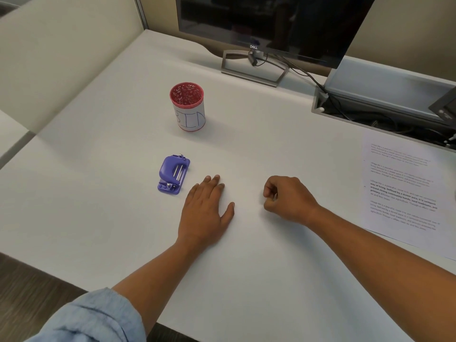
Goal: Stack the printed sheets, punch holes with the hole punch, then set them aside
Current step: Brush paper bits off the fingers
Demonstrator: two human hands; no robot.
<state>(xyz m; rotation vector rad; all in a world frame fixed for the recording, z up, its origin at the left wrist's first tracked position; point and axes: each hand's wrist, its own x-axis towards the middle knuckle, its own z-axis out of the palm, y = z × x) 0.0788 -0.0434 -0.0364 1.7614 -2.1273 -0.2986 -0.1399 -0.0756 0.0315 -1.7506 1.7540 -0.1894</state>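
Observation:
The printed sheets (404,193) lie in a pile at the right edge of the white desk (246,267), text side up. A purple hole punch (173,174) sits left of centre. My left hand (206,210) rests flat on the desk, fingers straight, just right of the punch and not touching it. My right hand (287,197) rests on the desk between the left hand and the sheets, its fingers curled under with nothing visible in them.
A red pen cup (188,107) with a paper label stands behind the punch. A monitor (271,23) on a metal stand is at the back, with cables and a grey box (385,87) at the back right. Cubicle walls border the desk.

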